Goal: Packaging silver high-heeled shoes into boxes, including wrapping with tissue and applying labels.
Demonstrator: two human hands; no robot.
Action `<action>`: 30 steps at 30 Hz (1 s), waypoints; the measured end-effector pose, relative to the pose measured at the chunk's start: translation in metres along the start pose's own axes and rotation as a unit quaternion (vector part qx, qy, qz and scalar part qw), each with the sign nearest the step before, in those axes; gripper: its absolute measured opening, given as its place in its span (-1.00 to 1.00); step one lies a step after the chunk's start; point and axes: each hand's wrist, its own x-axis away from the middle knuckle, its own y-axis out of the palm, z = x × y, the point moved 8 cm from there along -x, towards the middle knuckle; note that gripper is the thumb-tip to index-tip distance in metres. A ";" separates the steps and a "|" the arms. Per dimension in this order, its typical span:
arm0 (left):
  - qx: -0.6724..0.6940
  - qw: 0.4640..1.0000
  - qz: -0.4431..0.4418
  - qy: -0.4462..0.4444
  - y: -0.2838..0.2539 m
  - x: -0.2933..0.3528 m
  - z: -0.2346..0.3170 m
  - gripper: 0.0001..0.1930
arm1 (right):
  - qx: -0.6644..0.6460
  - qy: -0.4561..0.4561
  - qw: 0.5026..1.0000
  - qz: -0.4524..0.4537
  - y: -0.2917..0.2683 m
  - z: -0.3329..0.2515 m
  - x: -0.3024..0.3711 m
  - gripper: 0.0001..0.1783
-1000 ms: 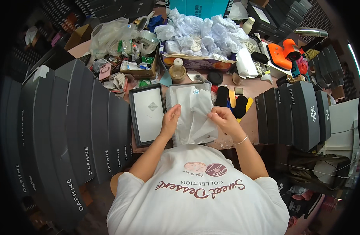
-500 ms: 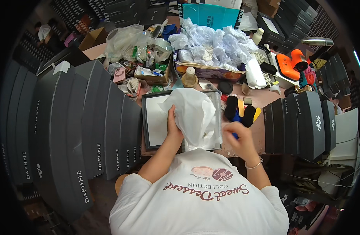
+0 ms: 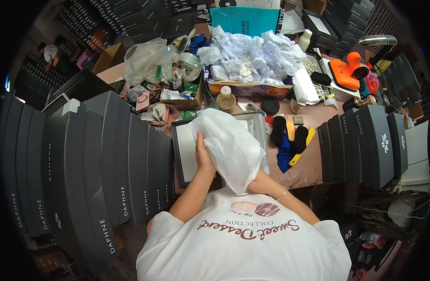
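Note:
A thin white bag point(image 3: 226, 145), translucent and creased, is held up in front of my chest. My left hand point(image 3: 205, 157) grips its left side, the thumb and part of the hand showing and the other fingers behind it. My right hand point(image 3: 259, 181) is at the bag's lower right edge; its fingers are hidden by the bag, so their pose does not show. Whatever is inside the bag cannot be made out. Below it lies an open dark-rimmed box point(image 3: 178, 157) with a pale inside, partly covered by the bag.
Stacked dark shoeboxes stand at left point(image 3: 113, 159) and right point(image 3: 371, 140). Beyond are a carton of crumpled white bags point(image 3: 252, 56), a jar point(image 3: 225, 100) and an orange device point(image 3: 343, 77). Black pads point(image 3: 298, 139), a blue cloth point(image 3: 284, 157) and a yellow-handled tool point(image 3: 302, 147) lie at right.
My right hand has moved left from beside the black pads to the bag's lower edge. The bag has tilted and spread; my left hand keeps its hold.

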 end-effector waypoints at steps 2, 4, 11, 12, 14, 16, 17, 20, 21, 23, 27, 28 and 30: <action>-0.029 0.999 0.018 0.029 -0.011 -0.011 0.007 -0.41 | 0.021 -0.015 0.998 0.050 -0.001 0.007 -0.002 -0.47; -0.026 0.992 0.087 0.087 -0.030 -0.032 0.037 -0.41 | -0.169 0.167 0.971 0.036 -0.017 0.037 0.009 -0.56; -0.603 0.580 0.002 0.548 0.019 0.047 0.163 -0.65 | -0.020 0.197 0.979 0.050 -0.067 0.044 0.053 -0.66; -0.729 0.465 -0.029 0.502 0.017 0.029 0.137 -0.58 | -0.101 0.214 0.968 0.087 -0.065 0.050 0.054 -0.65; -0.838 0.440 -0.067 0.317 -0.015 0.003 0.083 -0.33 | -0.270 0.232 0.921 0.158 -0.042 0.065 0.047 -0.65; -0.732 0.630 -0.097 0.241 -0.037 0.012 0.043 -0.14 | -0.272 0.218 0.921 0.171 -0.020 0.058 0.036 -0.62; -0.426 0.895 -0.110 0.076 -0.061 0.005 0.003 -0.18 | -0.284 0.219 0.923 0.139 -0.006 0.062 0.032 -0.61; -0.033 0.980 -0.070 -0.183 -0.041 0.022 -0.069 -0.42 | -0.153 0.181 0.970 0.057 0.008 0.045 0.028 -0.60; -0.011 0.980 -0.068 -0.189 -0.039 0.024 -0.071 -0.44 | -0.079 0.153 0.985 0.032 0.010 0.035 0.023 -0.60; 0.000 0.974 -0.068 -0.214 -0.037 0.029 -0.079 -0.47 | -0.049 0.151 0.976 0.146 -0.016 0.039 0.027 -0.61; -0.009 0.969 -0.098 -0.226 -0.018 0.046 -0.073 -0.45 | 0.040 0.180 0.975 0.126 -0.028 0.021 0.009 -0.72; 0.012 0.973 -0.083 -0.216 -0.021 0.043 -0.071 -0.46 | 0.083 0.180 0.975 0.105 -0.027 0.013 0.001 -0.72; 0.056 0.978 -0.054 -0.196 -0.032 0.039 -0.069 -0.50 | 0.097 0.081 0.980 0.156 -0.028 0.002 0.001 -0.75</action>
